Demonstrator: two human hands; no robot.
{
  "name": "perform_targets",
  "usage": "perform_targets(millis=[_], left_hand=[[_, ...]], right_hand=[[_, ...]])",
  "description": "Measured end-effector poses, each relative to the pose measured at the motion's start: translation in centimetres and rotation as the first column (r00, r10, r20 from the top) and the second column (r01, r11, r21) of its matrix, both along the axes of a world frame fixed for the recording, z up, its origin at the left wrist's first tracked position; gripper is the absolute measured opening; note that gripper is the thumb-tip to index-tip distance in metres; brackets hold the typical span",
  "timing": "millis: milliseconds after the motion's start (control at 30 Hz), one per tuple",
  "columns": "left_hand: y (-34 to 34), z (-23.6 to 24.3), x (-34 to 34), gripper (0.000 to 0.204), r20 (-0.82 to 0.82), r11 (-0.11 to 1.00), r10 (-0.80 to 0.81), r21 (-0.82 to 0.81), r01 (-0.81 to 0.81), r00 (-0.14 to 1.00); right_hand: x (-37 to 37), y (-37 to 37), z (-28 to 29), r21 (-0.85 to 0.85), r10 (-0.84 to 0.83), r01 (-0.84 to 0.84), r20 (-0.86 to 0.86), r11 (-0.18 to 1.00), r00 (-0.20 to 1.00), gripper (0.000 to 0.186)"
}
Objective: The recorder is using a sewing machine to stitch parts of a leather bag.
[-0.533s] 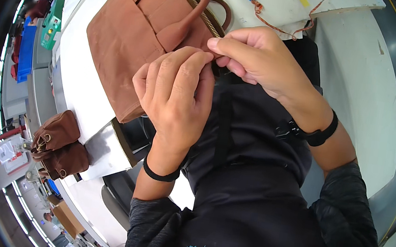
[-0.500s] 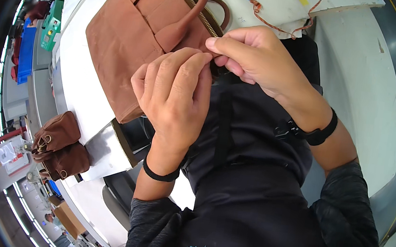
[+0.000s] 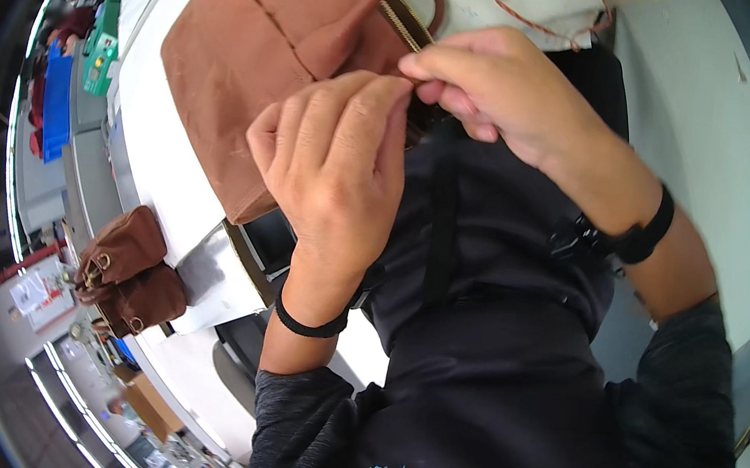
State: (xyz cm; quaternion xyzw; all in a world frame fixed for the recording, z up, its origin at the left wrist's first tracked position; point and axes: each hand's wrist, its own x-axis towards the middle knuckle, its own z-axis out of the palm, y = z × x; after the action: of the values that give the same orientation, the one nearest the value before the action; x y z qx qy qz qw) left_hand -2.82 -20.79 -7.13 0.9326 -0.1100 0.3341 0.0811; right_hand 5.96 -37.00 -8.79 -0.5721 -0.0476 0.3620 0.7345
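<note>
A tan-brown handbag with looped handles lies on the white table, its brass zipper running along the top. My left hand is over the bag's lower right part, fingers curled and pressed toward the thumb; whatever they pinch is hidden. My right hand is just above and right of it, at the zipper's lower end, with thumb and index finger closed on something too small to make out. The fingertips of both hands almost meet.
Two smaller brown bags rest at the lower left by the white table. An orange cord with a blue tag lies on a pale pad at top. A blue bin, a green box and several other work items line the far left.
Both hands have shifted slightly upward in view, and the whole scene has tilted and shifted a little. The fingers stay closed at the zipper's end.
</note>
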Motion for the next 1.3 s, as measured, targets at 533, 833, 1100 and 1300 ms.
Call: perform_targets(millis=[533, 833, 1100, 1300], left_hand=[[0.9, 1.4, 0.1, 0.017, -0.077, 0.994, -0.050, -0.097, 0.042, 0.996], [2.7, 5.7, -0.1, 0.010, -0.310, 0.709, -0.080, -0.686, -0.165, 0.947], [2.5, 5.0, 1.7, 0.014, -0.196, 0.892, 0.034, -0.437, -0.118, 0.980], [2.6, 5.2, 1.6, 0.021, -0.302, 0.879, 0.031, -0.445, -0.169, 0.953]], right_hand=[[-0.9, -0.4, -1.0, 0.028, -0.150, 0.153, 0.437, 0.988, 0.887, 0.021], [2.4, 0.8, -0.8, 0.074, -0.020, -0.076, 0.837, 0.994, 0.547, 0.022], [3.6, 2.3, -0.3, 0.114, -0.042, -0.087, 0.812, 0.990, 0.581, 0.019], [3.8, 1.4, -0.1, 0.055, 0.005, -0.103, 0.859, 0.993, 0.513, 0.020]])
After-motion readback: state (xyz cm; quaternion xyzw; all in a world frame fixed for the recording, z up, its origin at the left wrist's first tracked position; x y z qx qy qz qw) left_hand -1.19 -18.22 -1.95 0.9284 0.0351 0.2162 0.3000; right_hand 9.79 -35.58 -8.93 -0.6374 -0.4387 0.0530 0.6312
